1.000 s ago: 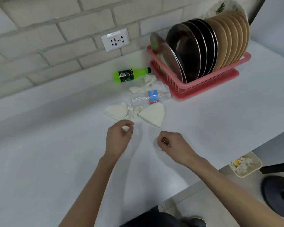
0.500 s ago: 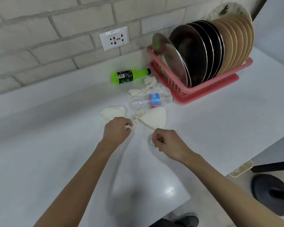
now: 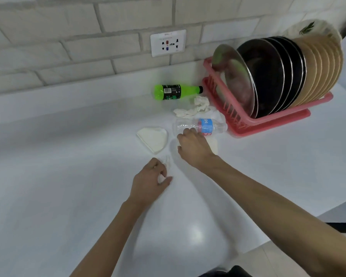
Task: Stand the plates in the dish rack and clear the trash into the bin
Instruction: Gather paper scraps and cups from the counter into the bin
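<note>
The left hand point(image 3: 150, 181) pinched a tissue scrap point(image 3: 162, 178) just above the counter point(image 3: 68, 176). The right hand point(image 3: 193, 147) lay over a paper wedge point(image 3: 214, 146), fingertips at the clear bottle point(image 3: 210, 125); whether it gripped anything could not be told. Just beyond, plates point(image 3: 278, 76) stood in the rack point(image 3: 272, 120) near the counter's right edge. White counter stretched wide to the left, below a brick wall point(image 3: 68, 47).

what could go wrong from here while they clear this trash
The clear bottle lies on its side right at the right hand; a nudge could roll it against the dish rack. The left hand holds only a small tissue scrap, which might slip out. The green bottle and crumpled tissue lie further back and could be missed.
</note>
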Demonstrator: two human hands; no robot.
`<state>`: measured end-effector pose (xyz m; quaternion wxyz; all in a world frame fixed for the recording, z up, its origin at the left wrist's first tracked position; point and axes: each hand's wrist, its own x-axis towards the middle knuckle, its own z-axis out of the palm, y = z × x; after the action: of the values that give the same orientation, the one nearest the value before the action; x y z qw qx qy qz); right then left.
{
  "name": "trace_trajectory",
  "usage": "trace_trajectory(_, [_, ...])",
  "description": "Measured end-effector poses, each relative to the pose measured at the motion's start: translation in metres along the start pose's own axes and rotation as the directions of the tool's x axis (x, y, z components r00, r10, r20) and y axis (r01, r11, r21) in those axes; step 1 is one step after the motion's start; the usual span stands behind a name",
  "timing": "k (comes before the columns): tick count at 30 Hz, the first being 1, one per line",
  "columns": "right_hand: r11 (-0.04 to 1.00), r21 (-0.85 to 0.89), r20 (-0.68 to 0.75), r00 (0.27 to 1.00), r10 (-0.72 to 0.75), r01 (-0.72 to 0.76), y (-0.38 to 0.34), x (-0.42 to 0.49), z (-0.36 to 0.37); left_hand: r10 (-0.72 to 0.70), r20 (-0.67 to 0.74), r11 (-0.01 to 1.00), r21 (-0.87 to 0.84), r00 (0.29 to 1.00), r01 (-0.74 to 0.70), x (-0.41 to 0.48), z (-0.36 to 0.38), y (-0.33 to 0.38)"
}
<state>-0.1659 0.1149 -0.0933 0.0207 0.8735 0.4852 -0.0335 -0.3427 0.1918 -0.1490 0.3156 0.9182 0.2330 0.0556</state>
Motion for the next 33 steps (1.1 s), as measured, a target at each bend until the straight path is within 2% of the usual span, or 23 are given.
trace_trajectory(4, [0.995,-0.096,0.047,0.999,-0.019,0.024,-0.007,0.005,0.009,-0.038,-0.045,0.995,-0.096,0.998,0.033,0.002,-0.001,-0.002])
trace_trajectory(7, [0.992,-0.074,0.026,0.995,-0.098,0.100,-0.005,0.008,0.016,-0.058,-0.060,0.982,-0.182,0.997,0.046,0.002,-0.001,0.000])
trace_trajectory(9, [0.987,0.025,-0.001,0.988,-0.156,0.156,-0.004,0.008,0.018,-0.097,-0.057,0.969,-0.234,0.994,0.081,0.001,-0.003,0.001])
trace_trajectory(12, [0.937,0.297,-0.107,0.981,-0.160,0.185,-0.002,0.002,0.013,-0.098,-0.101,0.930,-0.363,0.990,0.054,0.001,-0.007,0.000])
trace_trajectory(15, [0.827,0.547,-0.152,0.987,-0.058,0.132,0.000,-0.012,0.003,-0.142,-0.147,0.876,-0.479,0.979,0.055,-0.002,-0.011,0.004])
trace_trajectory(19, [0.677,0.736,-0.070,0.996,0.057,0.013,0.001,-0.038,-0.011,-0.213,-0.102,0.806,-0.581,0.972,0.115,-0.005,-0.014,0.012])
trace_trajectory(21, [0.519,0.848,0.037,0.989,0.145,-0.108,0.001,-0.051,-0.018,-0.225,-0.110,0.792,-0.599,0.968,0.116,-0.005,-0.014,0.020])
trace_trajectory(23, [0.307,0.929,0.150,0.969,0.196,-0.206,0.002,-0.063,-0.021,-0.231,-0.124,0.791,-0.602,0.965,0.112,-0.003,-0.013,0.032])
trace_trajectory(26, [0.087,0.962,0.235,0.945,0.226,-0.260,0.009,-0.079,-0.021,-0.223,-0.114,0.784,-0.611,0.968,0.109,0.002,-0.009,0.055])
trace_trajectory(28, [0.028,0.957,0.272,0.925,0.266,-0.289,0.019,-0.092,-0.021,-0.215,-0.071,0.762,-0.636,0.974,0.122,0.005,-0.004,0.072])
trace_trajectory(30, [0.018,0.950,0.291,0.903,0.317,-0.312,0.034,-0.108,-0.022,-0.197,-0.008,0.740,-0.657,0.980,0.144,0.007,0.002,0.090])
trace_trajectory(33, [0.088,0.946,0.255,0.886,0.387,-0.311,0.063,-0.139,-0.025,-0.140,0.094,0.698,-0.697,0.986,0.166,0.010,0.016,0.121])
